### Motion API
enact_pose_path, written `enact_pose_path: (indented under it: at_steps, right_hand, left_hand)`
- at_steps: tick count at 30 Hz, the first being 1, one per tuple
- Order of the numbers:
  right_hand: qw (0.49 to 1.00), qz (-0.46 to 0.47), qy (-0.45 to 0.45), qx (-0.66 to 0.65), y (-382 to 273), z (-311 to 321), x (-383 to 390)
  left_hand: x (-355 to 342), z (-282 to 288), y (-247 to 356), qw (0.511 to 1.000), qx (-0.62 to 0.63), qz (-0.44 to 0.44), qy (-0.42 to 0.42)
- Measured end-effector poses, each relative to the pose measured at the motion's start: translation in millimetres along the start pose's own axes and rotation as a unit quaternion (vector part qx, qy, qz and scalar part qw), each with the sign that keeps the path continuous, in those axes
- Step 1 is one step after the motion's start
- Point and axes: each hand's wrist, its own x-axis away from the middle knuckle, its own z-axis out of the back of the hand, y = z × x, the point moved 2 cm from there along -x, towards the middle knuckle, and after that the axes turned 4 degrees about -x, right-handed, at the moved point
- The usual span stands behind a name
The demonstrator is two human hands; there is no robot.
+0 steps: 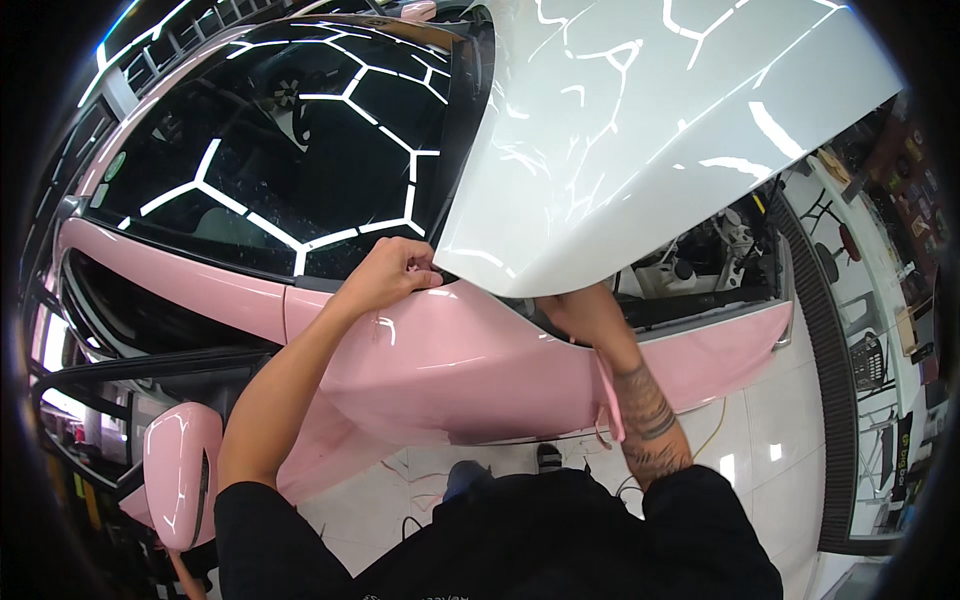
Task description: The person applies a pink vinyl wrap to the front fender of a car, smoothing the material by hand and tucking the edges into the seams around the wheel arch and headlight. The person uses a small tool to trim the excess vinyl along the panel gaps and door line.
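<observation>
A glossy pink car fender (460,345) lies in front of me below a raised pale grey-white hood (640,150). My left hand (400,270) is at the fender's upper corner, by the base of the windshield (290,150). Its fingers are curled into a pinch; what they hold, if anything, is too small to make out. Under the hood's lower edge reaches my right hand (570,312), its fingers hidden by the hood and the fender's edge. A loose pink strip (611,400) hangs over the fender beside my right forearm.
The engine bay (700,260) shows at the right under the hood. A pink side mirror (182,470) juts out at the lower left, with part of another person's arm (185,575) below it. Pink scraps (430,480) lie on the tiled floor. Chairs (848,240) stand far right.
</observation>
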Motion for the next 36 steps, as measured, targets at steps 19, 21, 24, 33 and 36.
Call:
enact_pose_path:
  at_steps: [19,21,24,33,36]
  right_hand:
    - [0.941,-0.144,0.179,0.250,-36,-105,-23]
    - [0.944,-0.145,0.172,0.242,-35,-106,-26]
    - [0.937,-0.211,0.133,0.243,-33,-108,-31]
    - [0.904,-0.343,0.144,0.212,-40,-114,-43]
    - [0.906,-0.330,0.137,0.225,-31,-114,-41]
  left_hand:
    - [-16,-16,-33,0.970,0.101,-0.223,-0.009]
    - [-13,-19,-35,0.963,0.064,-0.259,0.046]
    - [-10,-18,-34,0.968,0.209,-0.138,0.002]
    - [-16,-18,-40,0.982,0.178,-0.061,0.021]
    - [-18,-21,-40,0.983,0.166,-0.073,0.025]
